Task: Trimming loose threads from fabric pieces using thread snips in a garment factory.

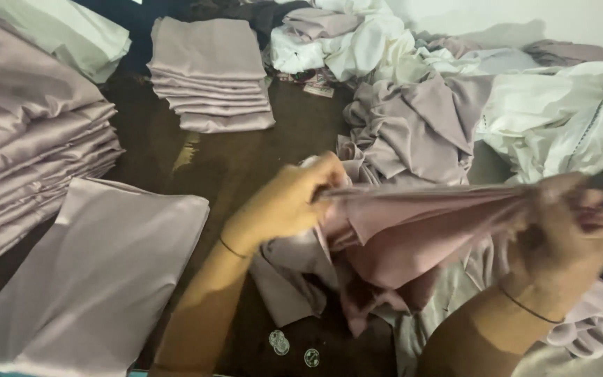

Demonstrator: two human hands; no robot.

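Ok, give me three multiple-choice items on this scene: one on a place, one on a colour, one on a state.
1. Where is the folded stack of mauve cloths?
A. at the far side of the dark table
B. under the right hand
C. on the floor

2. What colour is the cloth held between the hands?
A. green
B. dusty pink-mauve
C. black

3. How is that cloth held?
A. lying flat, untouched
B. rolled into a ball
C. pulled between the left hand and the right hand

Answers:
1 A, the stack sits at the top of the view, beyond the hands.
2 B, it matches the mauve piles around it.
3 C, each hand grips one end and the cloth stretches between them.
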